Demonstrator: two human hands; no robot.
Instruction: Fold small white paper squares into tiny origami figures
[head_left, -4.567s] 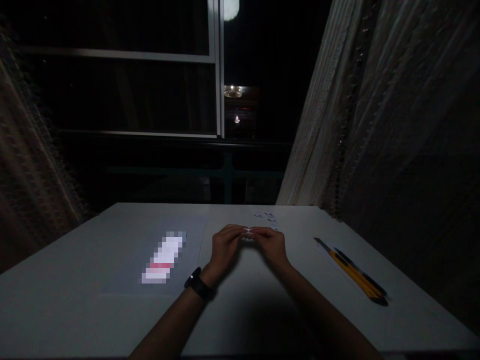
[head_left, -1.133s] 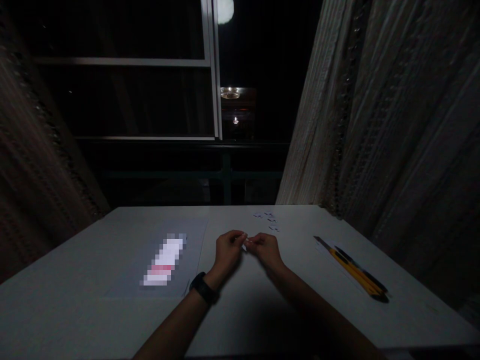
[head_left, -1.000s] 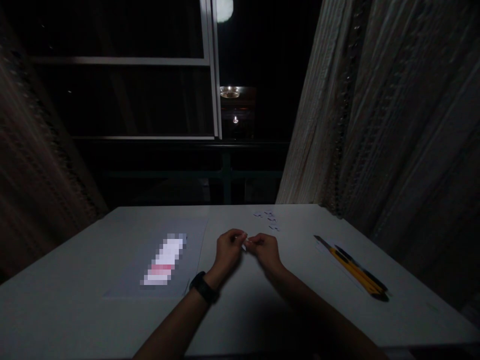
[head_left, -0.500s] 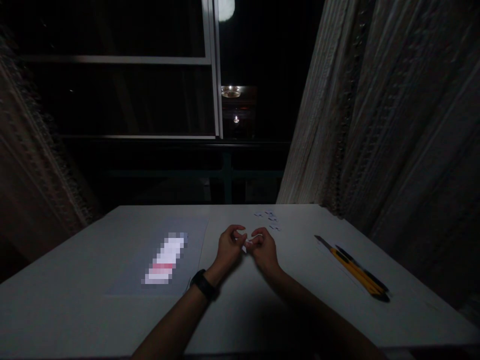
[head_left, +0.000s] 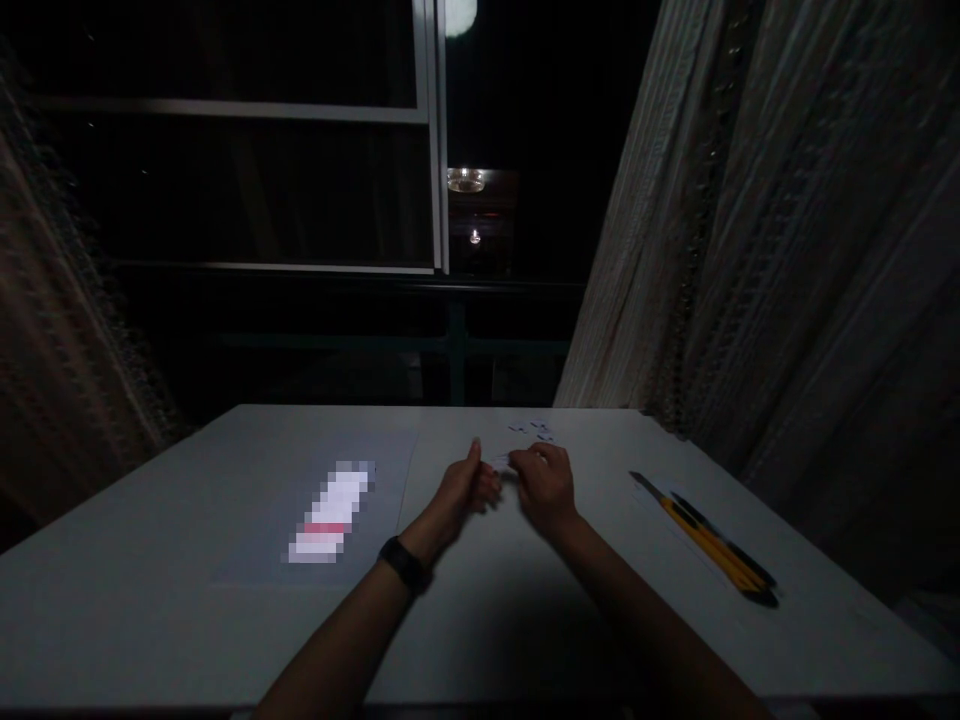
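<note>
My right hand [head_left: 546, 488] pinches a small white piece of paper [head_left: 502, 462] between thumb and fingers, above the white table. Close on its left is my left hand [head_left: 459, 492], thumb raised and fingers loosely bent, apart from the thumb; a dark watch band is on that wrist. The paper's left end comes near the left fingers, and I cannot tell whether they touch. Just beyond the right hand lie several small pieces with dark blue marks [head_left: 518, 428], white like the table.
A yellow utility knife [head_left: 705, 543] lies at the right beside a dark pen [head_left: 731, 545], over a pale paper strip. On the left a sheet of paper [head_left: 247, 560] lies under a bright, blurred-out rectangle [head_left: 330, 510]. Curtains [head_left: 637, 200] hang at both sides of the dark window.
The left hand has loosened from its pinch, its thumb now raised. The right hand has moved slightly right and up with the paper piece, covering the nearest marked piece.
</note>
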